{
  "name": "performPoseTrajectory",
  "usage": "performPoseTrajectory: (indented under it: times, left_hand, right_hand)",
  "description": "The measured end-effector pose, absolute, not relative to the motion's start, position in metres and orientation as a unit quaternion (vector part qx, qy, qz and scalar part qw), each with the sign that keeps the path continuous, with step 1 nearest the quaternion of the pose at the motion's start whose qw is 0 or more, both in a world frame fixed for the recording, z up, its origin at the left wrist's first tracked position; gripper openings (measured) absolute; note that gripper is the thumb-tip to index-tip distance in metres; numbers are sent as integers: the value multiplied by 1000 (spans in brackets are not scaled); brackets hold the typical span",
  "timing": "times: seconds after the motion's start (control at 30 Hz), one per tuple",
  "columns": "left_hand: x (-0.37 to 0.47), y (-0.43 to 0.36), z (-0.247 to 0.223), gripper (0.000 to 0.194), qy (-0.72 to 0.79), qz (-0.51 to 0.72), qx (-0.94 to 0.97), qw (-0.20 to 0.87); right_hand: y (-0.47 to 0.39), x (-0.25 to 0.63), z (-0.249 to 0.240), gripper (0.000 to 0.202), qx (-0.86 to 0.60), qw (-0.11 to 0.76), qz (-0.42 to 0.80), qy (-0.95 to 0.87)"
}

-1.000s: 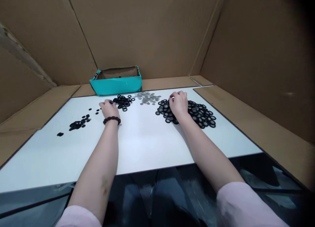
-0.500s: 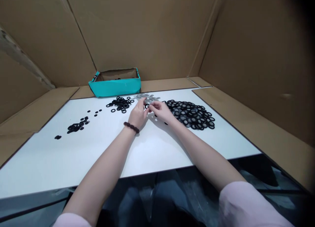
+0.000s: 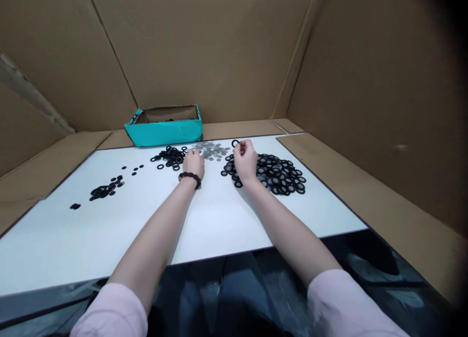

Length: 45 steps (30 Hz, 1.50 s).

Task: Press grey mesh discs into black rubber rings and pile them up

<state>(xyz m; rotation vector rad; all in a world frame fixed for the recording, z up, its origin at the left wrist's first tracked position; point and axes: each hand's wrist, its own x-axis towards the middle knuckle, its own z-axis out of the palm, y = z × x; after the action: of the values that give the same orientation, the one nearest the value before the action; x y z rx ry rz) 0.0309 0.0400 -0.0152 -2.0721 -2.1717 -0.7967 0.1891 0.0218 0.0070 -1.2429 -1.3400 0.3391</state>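
Observation:
My right hand (image 3: 245, 161) is closed in a pinch on a black ring (image 3: 233, 143), held up at its fingertips just above the big pile's left side. Whether a disc fills the ring's middle, I cannot tell. Black rings with grey centres (image 3: 281, 173) make up that pile. My left hand (image 3: 194, 164), with a dark beaded bracelet on the wrist, bends its fingers down at the right edge of a smaller heap of black rings (image 3: 170, 156). Its fingertips are hidden, and anything between them cannot be made out. Thin grey discs (image 3: 212, 150) lie between the hands, farther back.
Several small black discs (image 3: 104, 190) are scattered on the left of the white board (image 3: 226, 220). At the back stands a turquoise box (image 3: 164, 133) with dark pieces inside. Cardboard walls (image 3: 219, 54) rise behind and on both sides.
My hands, together at the middle before, have moved apart. The right went over the big pile with a black ring; the left went to the smaller ring heap. The view shifted slightly.

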Motion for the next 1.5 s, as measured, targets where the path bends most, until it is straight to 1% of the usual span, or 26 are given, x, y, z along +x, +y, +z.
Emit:
performPoseTrajectory:
  times: [0.17, 0.4, 0.63, 0.8, 0.87, 1.1, 1.3, 1.5]
  left_hand:
    - [48, 71, -18, 37, -686, -207, -694, 65]
    - [46, 83, -21, 29, -643, -156, -747, 67]
    - [45, 72, -15, 33, -655, -164, -734, 77]
    - [45, 72, -12, 37, -672, -220, -700, 96]
    - [44, 72, -13, 36, -678, -224, -695, 86]
    - [39, 71, -16, 30, -686, -172, -704, 64]
    - [37, 79, -21, 32, -687, -220, -692, 21]
    - [35, 80, -22, 37, -675, -238, -698, 8]
  right_hand:
    - [23, 189, 4, 11, -518, 599, 130, -597]
    - [25, 189, 3, 12, -518, 603, 139, -590]
    - [25, 189, 3, 12, -520, 600, 144, -590]
    - [25, 190, 3, 12, -522, 605, 148, -582]
    - [26, 191, 2, 12, -522, 606, 153, -581]
    - [28, 190, 0, 12, -525, 599, 158, -584]
    - [27, 189, 1, 13, -524, 593, 156, -590]
    - [28, 190, 0, 13, -524, 590, 156, -595]
